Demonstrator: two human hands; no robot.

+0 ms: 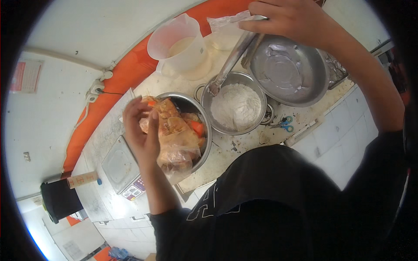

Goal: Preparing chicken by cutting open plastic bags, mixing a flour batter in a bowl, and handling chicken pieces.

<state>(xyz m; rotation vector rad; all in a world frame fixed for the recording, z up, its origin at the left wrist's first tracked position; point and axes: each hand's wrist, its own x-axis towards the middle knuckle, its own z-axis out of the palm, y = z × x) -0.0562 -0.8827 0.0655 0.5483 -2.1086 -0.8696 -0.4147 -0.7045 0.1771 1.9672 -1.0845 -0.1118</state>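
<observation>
Tongs [233, 59] — I clasp them in my right hand [283, 19], long axis slanting leftward toward me, tips over the flour bowl [244, 78]; left hand [141, 135] half-curled at bagged food [179, 135] — grip unclear.

Fairly bright, diffuse indoor light is filling the scene, with bluish-white glare burning out a patch at the left edge. The steel bowl [209, 135] and grey pan [283, 71] are catching soft highlights. The black clothing [270, 213] is swallowing detail. Fisheye distortion is bowing the orange wall band [135, 61], black vignetting is closing in left and right, and fine print is blurring.
</observation>
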